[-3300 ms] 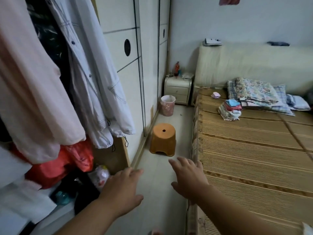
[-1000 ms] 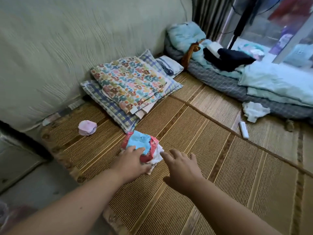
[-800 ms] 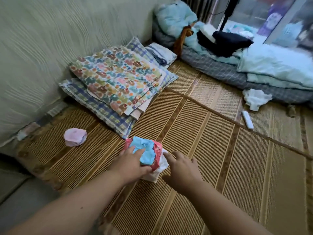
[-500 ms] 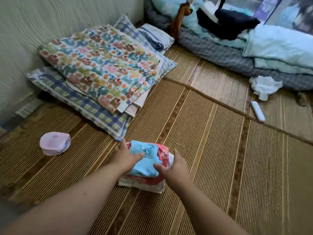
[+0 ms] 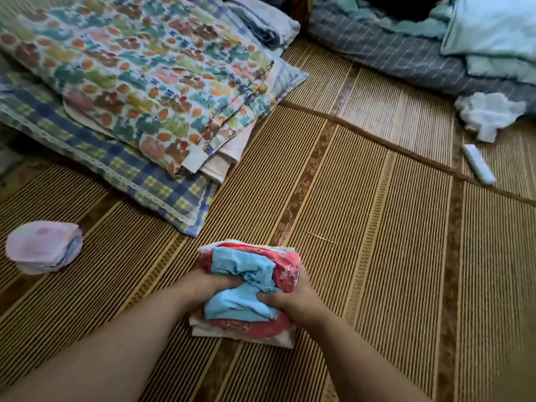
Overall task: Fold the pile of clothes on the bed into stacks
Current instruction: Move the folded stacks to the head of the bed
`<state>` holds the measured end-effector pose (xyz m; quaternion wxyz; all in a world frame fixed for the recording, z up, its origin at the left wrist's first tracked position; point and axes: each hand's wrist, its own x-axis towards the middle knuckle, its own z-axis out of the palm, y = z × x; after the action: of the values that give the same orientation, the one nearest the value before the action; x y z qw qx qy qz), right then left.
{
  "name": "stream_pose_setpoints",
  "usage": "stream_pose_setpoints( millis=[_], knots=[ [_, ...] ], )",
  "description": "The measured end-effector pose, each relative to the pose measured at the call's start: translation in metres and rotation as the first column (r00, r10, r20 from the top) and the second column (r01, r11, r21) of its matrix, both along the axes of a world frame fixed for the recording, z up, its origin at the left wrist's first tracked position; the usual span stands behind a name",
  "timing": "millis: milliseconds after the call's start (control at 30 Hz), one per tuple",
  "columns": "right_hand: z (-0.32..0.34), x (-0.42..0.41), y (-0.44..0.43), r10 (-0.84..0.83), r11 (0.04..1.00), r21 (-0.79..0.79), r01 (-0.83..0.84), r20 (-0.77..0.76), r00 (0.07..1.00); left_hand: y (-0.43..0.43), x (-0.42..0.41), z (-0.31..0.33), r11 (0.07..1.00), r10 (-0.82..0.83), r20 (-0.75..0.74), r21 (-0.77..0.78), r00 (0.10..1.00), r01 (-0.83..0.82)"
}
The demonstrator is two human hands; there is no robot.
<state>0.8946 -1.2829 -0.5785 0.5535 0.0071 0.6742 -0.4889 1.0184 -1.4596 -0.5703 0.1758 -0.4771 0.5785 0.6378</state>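
Observation:
A small stack of folded clothes lies on the bamboo bed mat; a light blue piece sits on top, with red and white pieces beneath. My left hand grips the stack's left side, thumb pressed into the blue cloth. My right hand grips its right side, thumb also on the blue piece. The fingers of both hands are hidden behind the stack.
A small pink folded bundle lies at the left. Floral and plaid pillows are stacked at the back left. Rumpled blue-grey bedding lies at the back right, with a crumpled white cloth and a white stick-shaped object nearby.
I turned from the wardrobe to the bed and leaned in. Both hands reached the stack, then closed on its two sides, bunching the blue top piece.

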Motion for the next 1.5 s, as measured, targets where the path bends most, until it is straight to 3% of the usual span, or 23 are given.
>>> stream_pose_setpoints(
  millis=[200, 367, 500, 767, 933, 1167, 1367, 1500],
  knots=[
    [-0.005, -0.002, -0.001, -0.016, 0.995, -0.098, 0.024, 0.079, 0.997, -0.002, 0.004, -0.007, 0.99, 0.123, -0.103, 0.082, 0.987, -0.115],
    [-0.003, -0.002, 0.001, -0.028, 0.988, -0.147, 0.047, 0.129, 0.991, -0.003, 0.001, -0.006, 0.975, 0.101, -0.096, 0.208, 0.99, -0.08],
    [-0.001, 0.005, 0.012, -0.062, 0.974, -0.204, 0.096, 0.169, 0.984, 0.006, 0.002, -0.007, 0.97, 0.152, -0.123, 0.207, 0.981, -0.124],
    [0.03, 0.0, 0.043, -0.126, 0.966, -0.208, 0.151, 0.126, 0.984, 0.045, -0.004, 0.024, 0.953, 0.229, -0.238, 0.254, 0.944, -0.167],
    [0.111, -0.016, 0.095, -0.183, 0.946, -0.263, 0.189, 0.048, 0.982, 0.081, -0.035, 0.103, 0.96, 0.142, -0.344, 0.276, 0.928, -0.045],
    [0.258, -0.023, 0.23, -0.326, 0.923, -0.24, 0.3, -0.077, 0.942, 0.201, -0.069, 0.235, 0.949, -0.039, -0.452, 0.264, 0.891, 0.175],
    [0.34, 0.005, 0.378, -0.508, 0.841, -0.296, 0.452, -0.146, 0.849, 0.336, -0.082, 0.321, 0.837, -0.308, -0.484, 0.271, 0.819, 0.475],
    [0.363, 0.033, 0.5, -0.678, 0.721, -0.333, 0.608, -0.157, 0.718, 0.459, -0.09, 0.358, 0.747, -0.45, -0.541, 0.207, 0.71, 0.632]
  ],
)
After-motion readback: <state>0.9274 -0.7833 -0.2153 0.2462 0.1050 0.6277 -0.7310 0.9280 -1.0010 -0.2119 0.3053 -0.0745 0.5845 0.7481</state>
